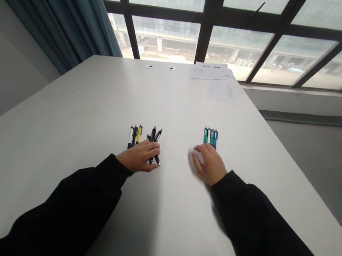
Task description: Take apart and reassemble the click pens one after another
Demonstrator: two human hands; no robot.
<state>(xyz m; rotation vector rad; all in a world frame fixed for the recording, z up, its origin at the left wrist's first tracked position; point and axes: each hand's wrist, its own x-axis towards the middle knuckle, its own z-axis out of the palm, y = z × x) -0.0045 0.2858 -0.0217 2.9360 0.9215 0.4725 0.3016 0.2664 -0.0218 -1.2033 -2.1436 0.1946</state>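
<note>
My left hand [140, 156] lies over a small crossed pile of black pens [154, 133]. Its fingers reach across the pens, and the thumb is spread apart below them. Parts of the pile are hidden under the fingers. Just left of it, a white-and-black pen [130, 136], a black pen [134, 135] and a yellow pen [139, 133] stand side by side in a row, pointing away from me. My right hand [209, 164], slightly blurred, is open with nothing visible in it. Just beyond its fingers is a neat row of green, white and blue pens [210, 136], their near ends hidden.
The white table [98, 106] stretches away to the windows [239, 49]. Paper sheets [210, 72] lie at its far right corner. Two round white fittings [173, 69] with dark marks sit near the far edge. A blue curtain [57, 10] hangs at the left.
</note>
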